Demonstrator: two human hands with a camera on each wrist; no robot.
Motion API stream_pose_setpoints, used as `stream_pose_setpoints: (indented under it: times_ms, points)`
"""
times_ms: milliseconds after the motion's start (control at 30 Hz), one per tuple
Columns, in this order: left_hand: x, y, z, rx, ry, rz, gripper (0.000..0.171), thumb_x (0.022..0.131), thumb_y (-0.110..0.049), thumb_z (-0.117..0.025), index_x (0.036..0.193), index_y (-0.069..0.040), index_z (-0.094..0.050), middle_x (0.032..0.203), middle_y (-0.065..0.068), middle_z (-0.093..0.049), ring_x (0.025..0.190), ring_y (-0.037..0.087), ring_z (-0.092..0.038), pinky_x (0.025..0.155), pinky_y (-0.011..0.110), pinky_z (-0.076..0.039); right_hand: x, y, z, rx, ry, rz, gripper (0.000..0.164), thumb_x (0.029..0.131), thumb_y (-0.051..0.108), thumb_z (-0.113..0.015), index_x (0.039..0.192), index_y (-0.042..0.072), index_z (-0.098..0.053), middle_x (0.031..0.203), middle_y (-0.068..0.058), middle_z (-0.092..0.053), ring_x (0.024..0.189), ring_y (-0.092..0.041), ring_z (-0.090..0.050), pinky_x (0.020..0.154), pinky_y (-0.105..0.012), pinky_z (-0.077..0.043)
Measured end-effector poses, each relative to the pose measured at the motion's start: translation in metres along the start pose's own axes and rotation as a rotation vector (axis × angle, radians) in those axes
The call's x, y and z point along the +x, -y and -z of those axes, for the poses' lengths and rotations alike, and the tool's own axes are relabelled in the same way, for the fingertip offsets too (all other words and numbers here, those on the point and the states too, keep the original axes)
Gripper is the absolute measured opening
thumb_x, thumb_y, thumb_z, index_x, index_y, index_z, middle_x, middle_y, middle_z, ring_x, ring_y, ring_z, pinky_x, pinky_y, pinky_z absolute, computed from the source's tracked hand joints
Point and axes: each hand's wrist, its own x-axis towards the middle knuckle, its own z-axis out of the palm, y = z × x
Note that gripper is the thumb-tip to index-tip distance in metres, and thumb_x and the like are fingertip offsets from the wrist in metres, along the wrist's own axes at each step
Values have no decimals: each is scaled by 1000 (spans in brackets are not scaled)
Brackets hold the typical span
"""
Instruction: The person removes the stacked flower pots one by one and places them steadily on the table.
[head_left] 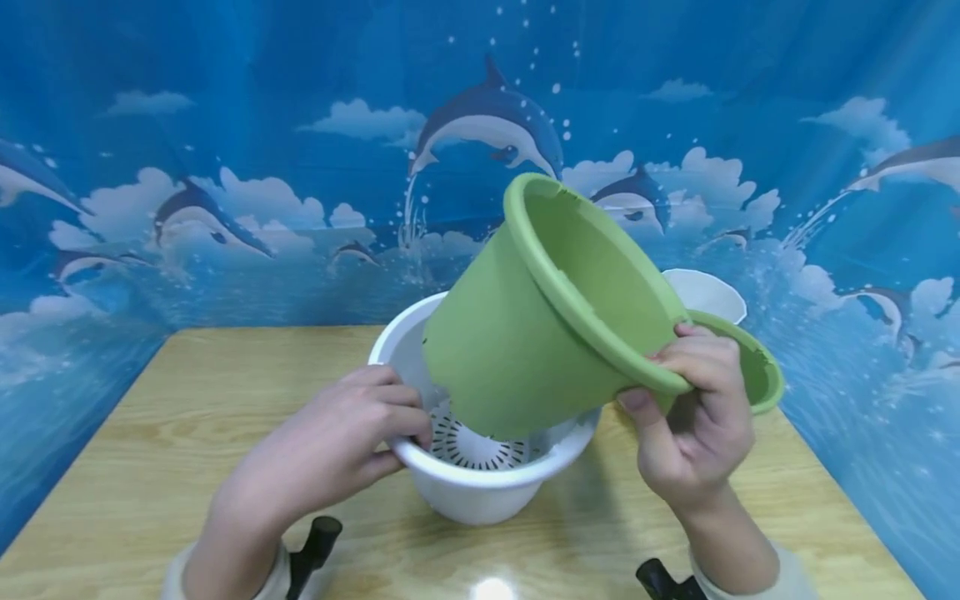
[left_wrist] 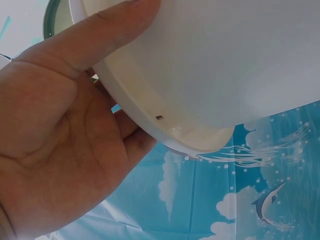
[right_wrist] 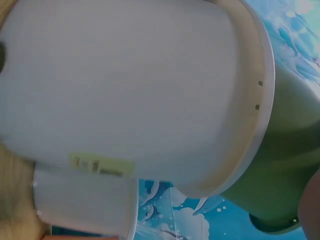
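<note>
A white bucket stands upright on the table, and a ring of slots shows inside near its bottom. My left hand grips its left rim, thumb on one side and fingers on the other; the left wrist view shows this hand at the rim up close. With my right hand I pinch the rim of a green bucket. That bucket is tilted, its mouth facing up and right, its lower end inside the white bucket's opening. Whether its base touches the white bucket is hidden.
Behind my right hand stands another green container, partly hidden, with a white container beyond it. A yellowish label is on the white bucket's side. The wooden table meets a blue dolphin-print curtain.
</note>
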Motion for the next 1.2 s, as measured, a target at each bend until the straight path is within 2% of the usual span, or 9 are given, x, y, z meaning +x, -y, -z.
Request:
stream_pose_setpoints:
  times_ms: [133, 367, 533, 700, 1200]
  points:
    - [-1, -1, 1, 2, 1, 14, 16, 80, -26, -83, 88, -34, -72, 88, -22, -62, 90, 5, -52, 81, 32, -49, -1, 1, 3, 17, 15, 38, 37, 82, 16, -80, 74, -10, -55, 72, -17, -55, 80, -22, -54, 100, -36, -43]
    - [-1, -1, -1, 2, -7, 18, 15, 79, -26, -83, 86, -34, -72, 87, -23, -62, 89, 5, -52, 82, 32, -49, -3, 3, 5, 49, 10, 44, 35, 80, 14, -81, 74, -9, -56, 72, -16, -56, 79, -22, -55, 100, -35, -44]
    - [-1, -1, -2, 7, -11, 12, 15, 78, -26, -83, 84, -34, -71, 87, -23, -61, 89, 5, -54, 84, 34, -49, -4, 4, 7, 18, 60, 79, 35, 82, 15, -80, 74, -8, -55, 71, -15, -55, 78, -21, -54, 100, -36, -44]
    - [0, 0, -2, 17, -21, -2, 15, 77, -26, -84, 83, -33, -71, 86, -23, -61, 89, 5, -54, 85, 34, -48, -3, 5, 8, -21, 75, 99, 35, 83, 18, -80, 74, -7, -56, 71, -15, -56, 78, -21, -53, 100, -36, -44]
    - [1, -1, -1, 13, -14, 5, 15, 78, -26, -83, 84, -33, -71, 85, -24, -61, 89, 4, -53, 84, 33, -48, -2, 4, 12, -32, 111, 99, 35, 84, 20, -80, 74, -6, -58, 72, -14, -57, 80, -22, -54, 101, -36, -44]
